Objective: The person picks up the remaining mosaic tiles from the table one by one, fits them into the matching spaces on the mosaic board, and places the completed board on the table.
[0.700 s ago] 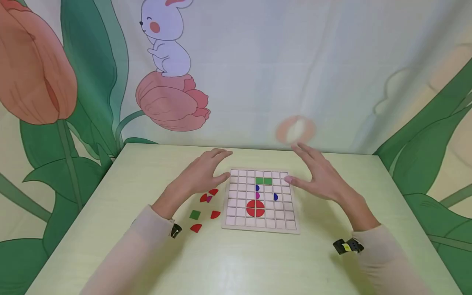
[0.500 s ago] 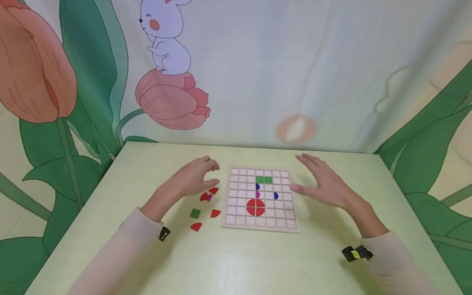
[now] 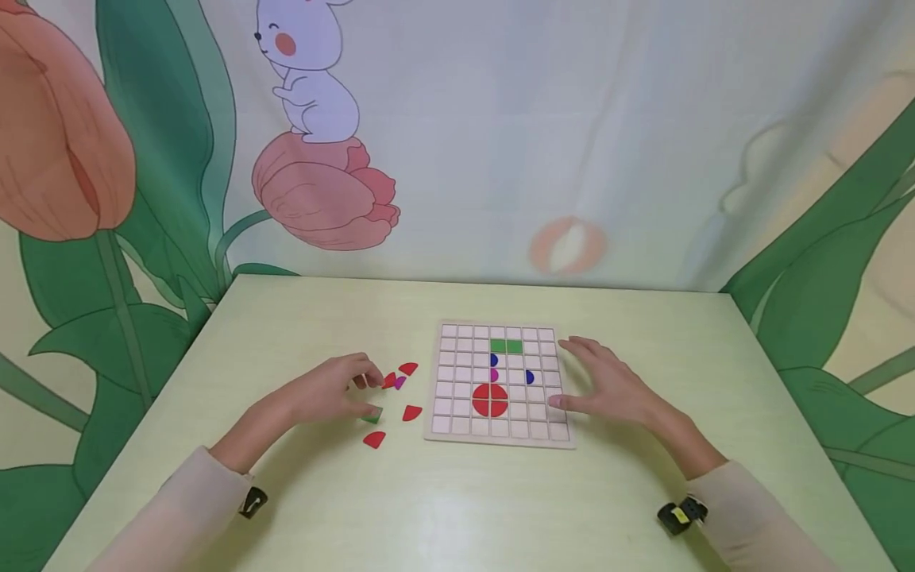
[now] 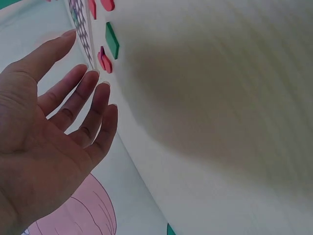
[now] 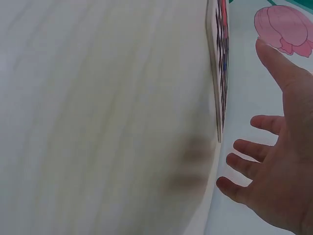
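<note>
In the head view, my left hand (image 3: 332, 389) hovers at the loose pieces left of the board, fingers loosely bent and holding nothing. Its thumb overlaps a green square (image 3: 372, 415); in the left wrist view that green square (image 4: 112, 40) lies on the table, apart from the fingers. Around it are several red quarter-circles (image 3: 411, 413) and a small magenta piece (image 3: 400, 383). My right hand (image 3: 615, 385) is spread at the right edge of the white grid board (image 3: 450, 407), thumb over its border. The right wrist view shows that hand (image 5: 279, 171) with nothing in it.
On the board sit two green squares (image 3: 506, 346), two blue half-circles (image 3: 530, 377), a magenta half-circle (image 3: 494, 375) and a red circle (image 3: 490, 400) made of quarters. Behind the pale table (image 3: 457, 508) hangs a curtain (image 3: 465, 159) printed with tulips and a rabbit.
My left hand has moved left and down from the board's far left corner to the loose pieces. The right hand has come a little lower along the board's right side.
</note>
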`<state>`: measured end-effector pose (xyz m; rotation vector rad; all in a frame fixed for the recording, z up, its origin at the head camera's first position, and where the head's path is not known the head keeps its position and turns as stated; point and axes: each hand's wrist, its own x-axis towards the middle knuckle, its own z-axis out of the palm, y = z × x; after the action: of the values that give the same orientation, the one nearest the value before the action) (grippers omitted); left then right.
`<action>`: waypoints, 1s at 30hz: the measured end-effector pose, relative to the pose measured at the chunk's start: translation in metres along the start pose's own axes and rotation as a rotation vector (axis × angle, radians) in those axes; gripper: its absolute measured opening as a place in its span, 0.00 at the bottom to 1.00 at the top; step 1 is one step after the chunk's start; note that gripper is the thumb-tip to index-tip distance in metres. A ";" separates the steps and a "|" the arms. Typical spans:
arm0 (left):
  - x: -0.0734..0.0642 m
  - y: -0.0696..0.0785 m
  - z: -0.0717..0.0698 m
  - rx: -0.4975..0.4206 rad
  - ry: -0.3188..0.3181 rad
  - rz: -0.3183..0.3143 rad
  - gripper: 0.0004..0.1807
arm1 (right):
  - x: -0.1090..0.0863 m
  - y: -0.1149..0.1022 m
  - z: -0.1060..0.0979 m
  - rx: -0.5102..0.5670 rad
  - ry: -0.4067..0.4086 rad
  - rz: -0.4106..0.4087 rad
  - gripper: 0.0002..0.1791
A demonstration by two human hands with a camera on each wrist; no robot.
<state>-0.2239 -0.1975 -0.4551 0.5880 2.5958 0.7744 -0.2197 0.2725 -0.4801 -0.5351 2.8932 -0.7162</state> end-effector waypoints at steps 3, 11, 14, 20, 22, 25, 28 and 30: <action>-0.004 -0.003 0.001 -0.010 -0.006 0.015 0.24 | 0.001 -0.001 0.001 0.009 -0.031 0.005 0.62; -0.006 -0.010 0.007 -0.020 0.006 0.054 0.24 | 0.001 -0.001 0.007 -0.033 -0.080 0.003 0.60; -0.006 -0.011 0.010 -0.029 0.008 0.046 0.24 | 0.000 -0.002 0.010 -0.060 -0.079 -0.001 0.60; -0.007 -0.012 0.014 -0.008 0.003 0.037 0.23 | -0.002 -0.006 0.012 -0.114 -0.094 -0.056 0.59; -0.007 -0.012 0.016 -0.002 0.007 0.028 0.22 | -0.002 -0.007 0.012 -0.120 -0.094 -0.067 0.59; -0.005 -0.012 0.018 0.004 0.011 0.036 0.20 | -0.002 -0.007 0.010 -0.129 -0.096 -0.068 0.58; -0.001 -0.012 0.021 0.009 0.016 0.036 0.17 | -0.001 -0.006 0.009 -0.132 -0.100 -0.066 0.58; 0.000 -0.012 0.022 0.011 0.017 0.045 0.15 | -0.001 -0.005 0.009 -0.131 -0.104 -0.063 0.58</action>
<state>-0.2178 -0.1973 -0.4798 0.6474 2.6123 0.7824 -0.2153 0.2652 -0.4856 -0.6607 2.8511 -0.4921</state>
